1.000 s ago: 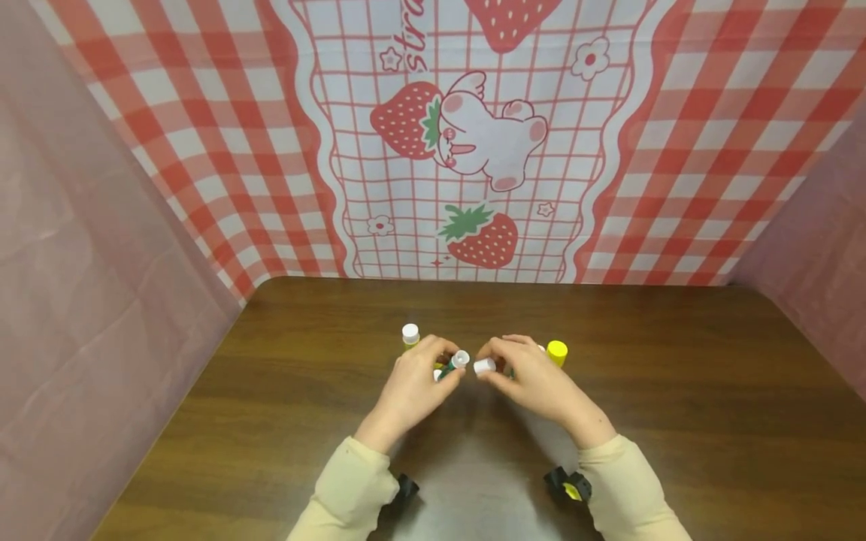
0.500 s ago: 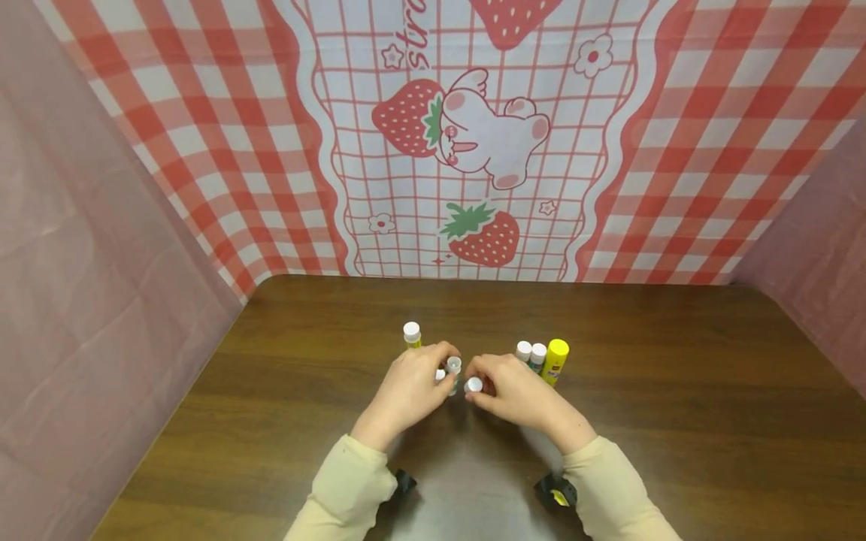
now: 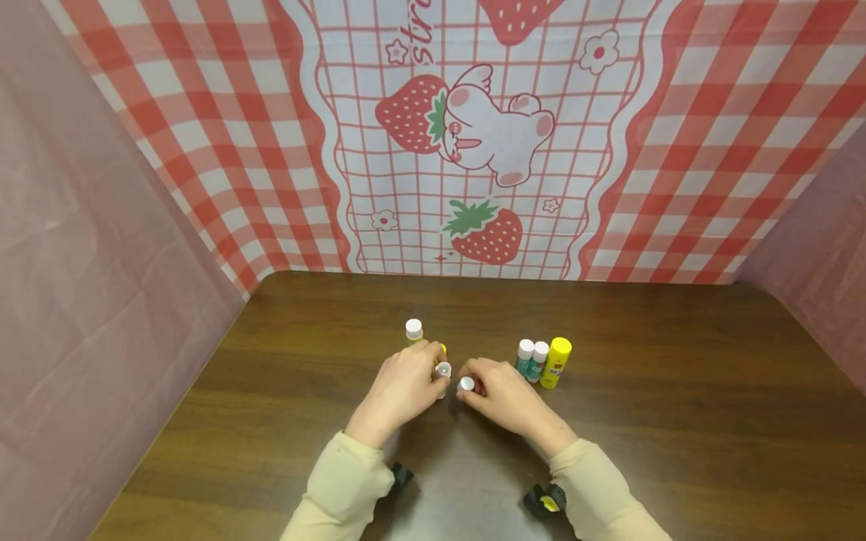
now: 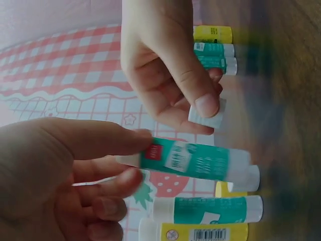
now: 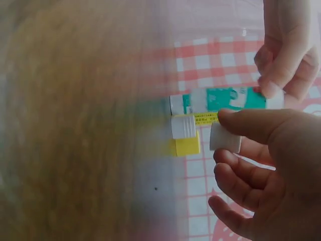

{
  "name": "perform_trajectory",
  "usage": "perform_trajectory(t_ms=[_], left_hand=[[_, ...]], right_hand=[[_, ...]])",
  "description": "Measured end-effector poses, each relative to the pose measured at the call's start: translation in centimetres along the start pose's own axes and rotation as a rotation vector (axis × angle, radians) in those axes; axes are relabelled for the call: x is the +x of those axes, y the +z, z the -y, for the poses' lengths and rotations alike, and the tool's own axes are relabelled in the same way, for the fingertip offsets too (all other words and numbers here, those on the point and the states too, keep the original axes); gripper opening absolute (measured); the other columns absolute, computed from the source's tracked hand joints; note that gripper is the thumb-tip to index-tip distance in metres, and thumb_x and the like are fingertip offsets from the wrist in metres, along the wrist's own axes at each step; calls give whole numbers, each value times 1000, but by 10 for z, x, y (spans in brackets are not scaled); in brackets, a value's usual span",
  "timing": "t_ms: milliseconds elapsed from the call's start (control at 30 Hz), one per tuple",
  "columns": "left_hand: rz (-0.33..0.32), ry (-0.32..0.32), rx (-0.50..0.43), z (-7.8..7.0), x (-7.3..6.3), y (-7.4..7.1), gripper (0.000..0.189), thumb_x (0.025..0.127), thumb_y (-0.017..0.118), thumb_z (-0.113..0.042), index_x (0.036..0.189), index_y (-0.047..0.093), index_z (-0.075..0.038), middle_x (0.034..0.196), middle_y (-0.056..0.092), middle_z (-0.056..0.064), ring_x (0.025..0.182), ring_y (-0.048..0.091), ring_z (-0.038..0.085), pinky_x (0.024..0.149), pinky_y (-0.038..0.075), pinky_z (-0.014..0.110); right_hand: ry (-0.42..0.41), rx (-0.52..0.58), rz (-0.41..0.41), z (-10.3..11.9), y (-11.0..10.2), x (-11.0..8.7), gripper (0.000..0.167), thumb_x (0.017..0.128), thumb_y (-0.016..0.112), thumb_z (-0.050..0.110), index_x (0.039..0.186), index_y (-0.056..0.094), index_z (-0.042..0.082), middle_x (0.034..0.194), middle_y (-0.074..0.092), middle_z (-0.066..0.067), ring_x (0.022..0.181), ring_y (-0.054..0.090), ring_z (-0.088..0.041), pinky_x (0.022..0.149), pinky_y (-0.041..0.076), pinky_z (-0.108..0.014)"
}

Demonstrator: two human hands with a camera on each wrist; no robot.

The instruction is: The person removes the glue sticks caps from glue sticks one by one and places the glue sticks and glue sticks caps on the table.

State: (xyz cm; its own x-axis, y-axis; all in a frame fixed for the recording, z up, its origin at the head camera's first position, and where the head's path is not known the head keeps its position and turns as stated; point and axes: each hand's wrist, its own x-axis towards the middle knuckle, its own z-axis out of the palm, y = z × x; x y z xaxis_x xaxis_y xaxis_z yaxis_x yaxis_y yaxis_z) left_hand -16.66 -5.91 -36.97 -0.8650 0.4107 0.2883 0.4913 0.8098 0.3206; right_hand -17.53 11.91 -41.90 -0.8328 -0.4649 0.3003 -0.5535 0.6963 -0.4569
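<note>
My left hand (image 3: 399, 387) pinches a green glue stick (image 4: 193, 158) between thumb and fingers. It stands roughly upright, its uncapped white top (image 3: 443, 370) facing up. A short way to the right, a white cap (image 3: 466, 384) is pinched by my right hand (image 3: 504, 394), apart from the stick. The right wrist view also shows this cap (image 5: 224, 139) between thumb and index finger. Close by the left hand are another green glue stick (image 4: 210, 208) and a yellow glue stick with a white cap (image 3: 414, 329), both partly hidden in the head view.
Right of the right hand, two green glue sticks (image 3: 525, 359) with white caps stand beside a yellow glue stick (image 3: 557, 364). A small yellow piece (image 4: 230, 190) and a white ribbed piece (image 5: 184, 126) are behind the left hand. A checked strawberry cloth (image 3: 494, 233) hangs behind the wooden table (image 3: 304, 315).
Both hands have shifted left and nearer the person, holding the glue stick and the cap. The glue stick has become more upright. The sticks at right have come out from behind the right hand.
</note>
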Motion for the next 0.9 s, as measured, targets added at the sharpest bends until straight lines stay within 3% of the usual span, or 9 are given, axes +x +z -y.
perform_trajectory(t_ms=[100, 267, 500, 900], left_hand=[[38, -23, 13, 2, 0, -2, 10, 74, 68, -16, 78, 59, -12, 68, 54, -5, 59, 52, 12, 53, 43, 30], [44, -28, 32, 4, -1, -1, 10, 71, 68, -12, 76, 59, -12, 68, 58, -3, 59, 55, 14, 52, 43, 31], [90, -49, 48, 5, -2, -1, 10, 69, 68, -7, 75, 60, -9, 70, 62, 0, 57, 54, 13, 51, 43, 30], [73, -27, 65, 4, -4, -1, 8, 71, 65, -3, 76, 60, -8, 70, 61, 2, 57, 55, 15, 51, 43, 30]], right_hand=[[-3, -21, -17, 1, 1, 1, 14, 76, 71, 19, 84, 61, 15, 66, 49, 8, 58, 42, -2, 53, 35, -17], [-18, -22, -21, 0, 2, 0, 16, 74, 73, 18, 84, 61, 14, 66, 50, 7, 58, 42, -2, 53, 35, -17], [-30, 15, 21, -2, 9, -1, 15, 75, 70, 13, 88, 62, 13, 67, 51, 8, 59, 44, -2, 54, 37, -17], [-90, 7, 13, -1, 19, -2, 12, 75, 69, 7, 86, 66, 9, 66, 53, 8, 60, 47, -3, 56, 40, -17]])
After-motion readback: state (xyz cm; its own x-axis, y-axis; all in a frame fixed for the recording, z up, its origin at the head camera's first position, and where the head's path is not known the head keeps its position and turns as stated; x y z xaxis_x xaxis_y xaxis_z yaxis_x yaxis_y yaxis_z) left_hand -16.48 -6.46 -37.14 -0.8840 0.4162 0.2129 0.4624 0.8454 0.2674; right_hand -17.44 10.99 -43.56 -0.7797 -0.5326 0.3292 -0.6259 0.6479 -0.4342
